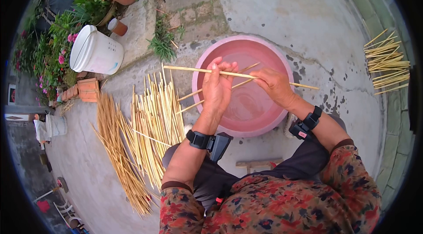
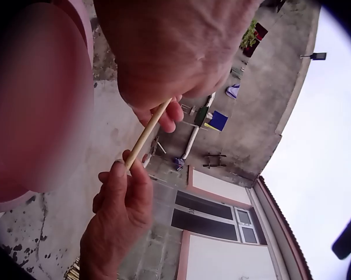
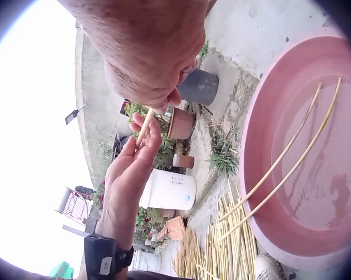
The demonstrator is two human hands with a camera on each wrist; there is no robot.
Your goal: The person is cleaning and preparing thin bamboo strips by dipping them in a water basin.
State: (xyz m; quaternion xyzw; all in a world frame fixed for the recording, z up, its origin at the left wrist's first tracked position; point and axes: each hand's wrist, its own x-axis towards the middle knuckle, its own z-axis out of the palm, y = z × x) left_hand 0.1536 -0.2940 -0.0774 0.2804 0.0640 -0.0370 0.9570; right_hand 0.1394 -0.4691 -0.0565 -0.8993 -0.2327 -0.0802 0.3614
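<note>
A long pale-yellow stalk (image 1: 185, 69) stretches across the front of the person, over a pink basin (image 1: 210, 54). My left hand (image 1: 218, 90), palm turned up, holds it between thumb and fingers. Farther along toward its right end, my right hand (image 1: 276, 87) pinches the same stalk with thumb and forefinger, as the left wrist view also shows. Two more stalks lean over the basin's left rim, the lower one (image 3: 280, 185) and the upper one (image 3: 267, 175), their ends inside. Shallow water seems to cover the basin's floor.
Left of the basin lie pale stalks (image 1: 152, 123) and a browner, finer bundle (image 1: 112, 132). Another stack of stalks (image 1: 387, 64) lies by the right-hand wall. A white bucket (image 1: 99, 53), potted plants and bricks (image 1: 88, 89) stand at the upper left.
</note>
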